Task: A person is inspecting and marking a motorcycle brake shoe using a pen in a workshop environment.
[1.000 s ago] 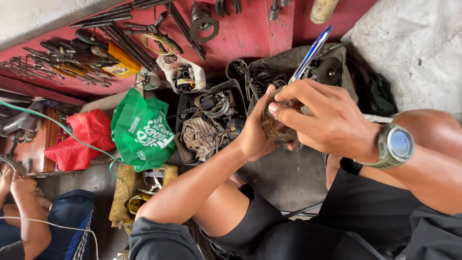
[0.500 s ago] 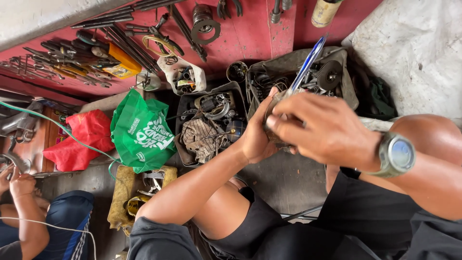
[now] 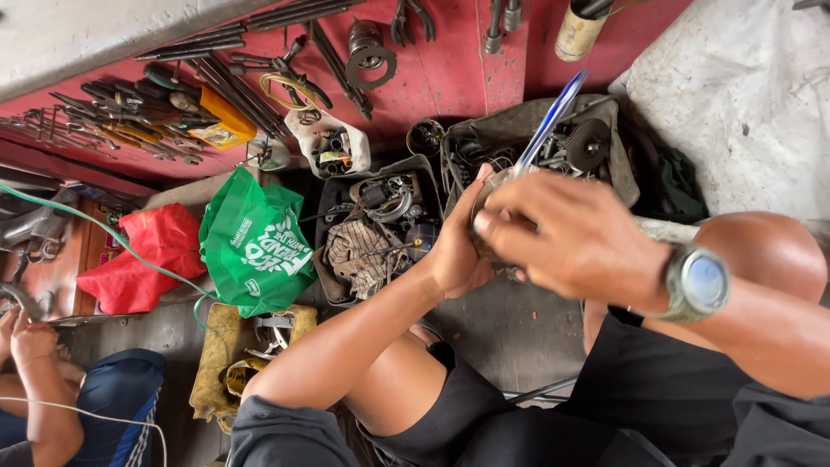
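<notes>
both hands meet over a round metal part held above the grey floor, in front of the trays of spare parts. the left hand cups it from below, fingers curled round its side. the right hand, blurred, lies over the top, fingers pressed together on it and on a blue-handled screwdriver sticking up and away. a green bag lies to the left, well apart.
</notes>
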